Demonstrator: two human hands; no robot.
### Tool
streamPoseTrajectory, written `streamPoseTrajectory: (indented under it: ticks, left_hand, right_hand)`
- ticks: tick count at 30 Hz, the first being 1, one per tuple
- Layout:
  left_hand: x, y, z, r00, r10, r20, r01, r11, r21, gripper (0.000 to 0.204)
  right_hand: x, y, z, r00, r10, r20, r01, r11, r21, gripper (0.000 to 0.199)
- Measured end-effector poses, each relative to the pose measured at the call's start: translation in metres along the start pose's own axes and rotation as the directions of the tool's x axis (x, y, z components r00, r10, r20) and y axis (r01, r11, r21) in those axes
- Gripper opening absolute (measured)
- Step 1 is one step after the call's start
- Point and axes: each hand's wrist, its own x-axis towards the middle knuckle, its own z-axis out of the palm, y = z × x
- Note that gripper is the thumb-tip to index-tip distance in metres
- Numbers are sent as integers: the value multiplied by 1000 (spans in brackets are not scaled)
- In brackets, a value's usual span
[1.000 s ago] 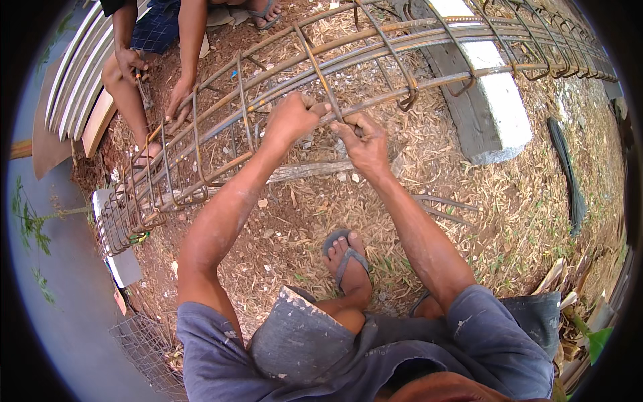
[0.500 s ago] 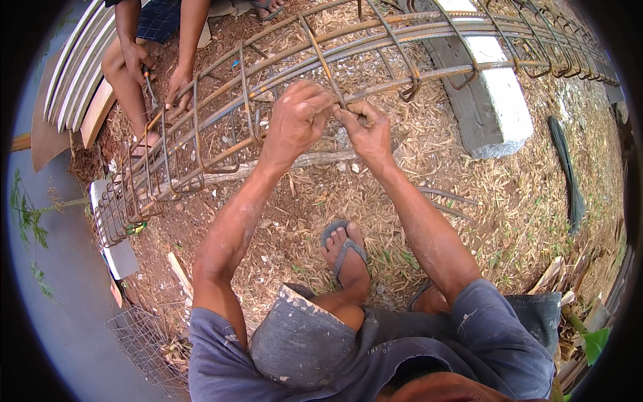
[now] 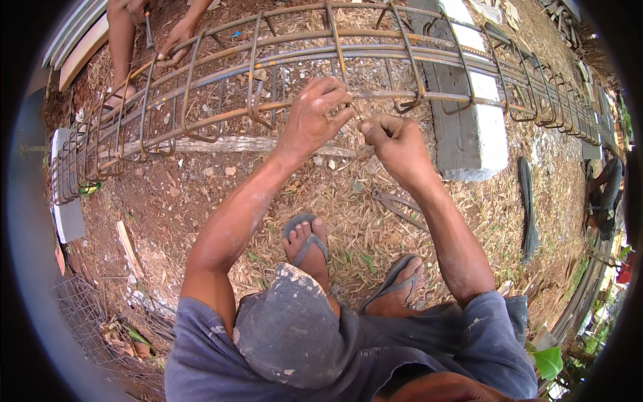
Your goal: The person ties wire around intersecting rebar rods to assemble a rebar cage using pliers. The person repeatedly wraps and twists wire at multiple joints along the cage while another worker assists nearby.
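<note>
A long rusty rebar cage [image 3: 288,104] with square stirrups stretches across the upper view. My left hand [image 3: 313,117] is closed at its near lower bar, beside a stirrup [image 3: 337,50]; what its fingertips pinch is hidden. Just right of it and slightly lower, my right hand [image 3: 402,146] is closed, thumb against finger, on a thin piece of tie wire [image 3: 358,112]. This wire runs from the bar toward the right fingertips. Below the right hand, a pair of pincers [image 3: 400,206] lies on the ground.
At upper left, another person's hand [image 3: 179,37] touches the cage; their other hand holds a tool [image 3: 149,30]. A white-and-grey block [image 3: 489,144] lies under the cage. A dark wire bundle [image 3: 528,211] lies right, wire mesh [image 3: 80,308] lower left. Straw covers the soil.
My right hand has drawn away from the bar, down and right, and a thin wire shows between my hands. My left hand stays at the bar. The view has shifted, bringing the pincers into sight.
</note>
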Motion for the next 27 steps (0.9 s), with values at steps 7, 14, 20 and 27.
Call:
streamPoseTrajectory:
  ticks: [7, 14, 20, 27]
  left_hand:
    - [11, 1, 7, 995, -90, -52, 87, 994, -59, 12]
    - [12, -3, 8, 997, -58, -51, 53, 995, -85, 9]
    - [14, -2, -10, 976, -163, 144, 167, 986, -19, 29]
    - [26, -2, -18, 885, -205, 419, 42, 930, 366, 44]
  right_hand:
    - [66, -31, -16, 847, -530, -47, 350, 621, -701, 19]
    - [28, -6, 2, 975, -212, 72, 221, 863, -455, 22]
    - [-4, 28, 6, 995, 17, 95, -52, 920, 387, 48]
    - [-72, 188, -57, 943, 77, 323, 301, 213, -930, 69]
